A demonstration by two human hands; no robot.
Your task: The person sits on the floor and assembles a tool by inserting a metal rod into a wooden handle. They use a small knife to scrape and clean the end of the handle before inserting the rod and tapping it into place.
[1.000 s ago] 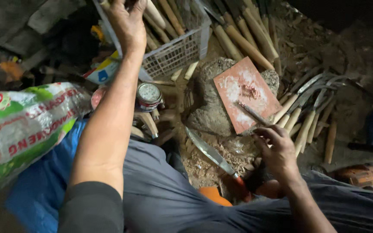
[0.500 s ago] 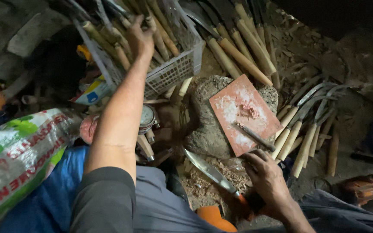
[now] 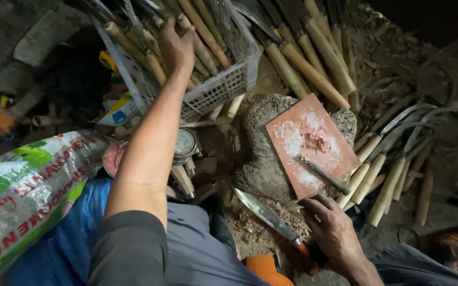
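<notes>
Looking down from the head cam, far left there's a big printed plastic sack (image 3: 22, 196), white with green and red, lying on something blue. Next over, the left hand (image 3: 176, 47) is stretched way out into a white plastic basket (image 3: 223, 87) packed with wooden-handled tools, fingers curled down over one of the wooden handles (image 3: 152, 63) in there. Can't really tell if it's properly gripped or just resting on it. Below the basket there's a small round tin (image 3: 185, 144) sitting beside the forearm.

Middle of the shot is a rough grey stone block (image 3: 263, 153) with a reddish flat slab (image 3: 308, 143) lying on top, dusted with white powder, and a thin dark metal rod (image 3: 324, 176) lying across its lower corner.

Just in front of the stone, the right hand (image 3: 335, 233) is down low, fingers wrapped around the handle end of a knife blade (image 3: 263, 213) that points up-left over a pile of wood shavings (image 3: 271, 225).

Right side has a row of curved sickles (image 3: 393, 159) with pale wooden handles lying on the dirt, well apart from both hands.
</notes>
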